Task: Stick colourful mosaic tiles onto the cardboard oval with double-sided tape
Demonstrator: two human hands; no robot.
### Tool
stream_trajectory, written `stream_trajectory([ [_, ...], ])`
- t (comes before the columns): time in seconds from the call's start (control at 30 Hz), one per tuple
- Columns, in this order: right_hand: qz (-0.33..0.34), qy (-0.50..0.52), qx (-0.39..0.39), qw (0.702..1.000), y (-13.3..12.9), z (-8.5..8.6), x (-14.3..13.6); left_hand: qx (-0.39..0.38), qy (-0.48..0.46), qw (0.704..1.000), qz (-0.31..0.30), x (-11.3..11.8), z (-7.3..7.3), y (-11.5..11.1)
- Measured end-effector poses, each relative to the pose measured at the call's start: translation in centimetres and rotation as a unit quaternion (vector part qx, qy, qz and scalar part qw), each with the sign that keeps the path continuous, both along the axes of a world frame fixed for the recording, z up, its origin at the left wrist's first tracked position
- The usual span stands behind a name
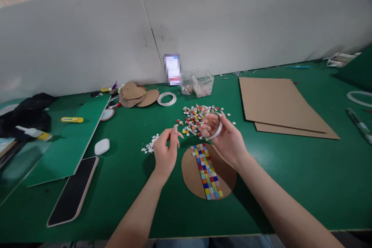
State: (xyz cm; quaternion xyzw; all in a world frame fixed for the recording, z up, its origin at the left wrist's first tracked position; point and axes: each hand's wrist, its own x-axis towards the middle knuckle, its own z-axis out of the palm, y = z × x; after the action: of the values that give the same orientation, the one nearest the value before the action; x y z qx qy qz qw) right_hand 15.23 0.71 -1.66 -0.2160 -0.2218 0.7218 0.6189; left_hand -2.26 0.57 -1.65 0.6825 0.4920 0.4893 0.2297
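Observation:
My right hand grips a roll of tape that looks like a thin white ring, held above the near edge of a heap of small coloured mosaic tiles. To its left, my left hand is closed in a pinch; whatever sits between thumb and finger is too small to tell. Below both hands lies a round cardboard disc. A band of coloured square tiles runs down its middle, with bare cardboard on either side. Beside my left hand is a little pile of white tiles.
At the back stand a lit phone, a clear cup and a clear box. Cardboard sheets lie right. Leftward are cardboard discs, another tape roll, a white case, a dark phone and a green board.

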Motion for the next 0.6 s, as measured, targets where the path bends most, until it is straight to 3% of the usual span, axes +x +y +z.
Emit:
stream_trajectory([
  [0.13,-0.017,-0.079,0.039,0.996,0.1,0.3,0.3,-0.059,-0.025,0.998,-0.003,0.1,0.2,0.0],
  [0.3,0.049,-0.214,0.117,0.969,-0.6,0.4,-0.7,-0.111,-0.083,0.990,-0.016,0.3,0.2,0.2],
  [0.43,0.057,-0.286,0.104,0.951,-0.8,-0.1,-1.0,-0.151,-0.150,0.977,-0.023,0.3,0.3,0.5],
  [0.6,0.030,-0.305,0.093,0.947,-0.8,-0.5,-1.3,-0.152,-0.186,0.966,-0.091,0.5,0.4,0.0],
])
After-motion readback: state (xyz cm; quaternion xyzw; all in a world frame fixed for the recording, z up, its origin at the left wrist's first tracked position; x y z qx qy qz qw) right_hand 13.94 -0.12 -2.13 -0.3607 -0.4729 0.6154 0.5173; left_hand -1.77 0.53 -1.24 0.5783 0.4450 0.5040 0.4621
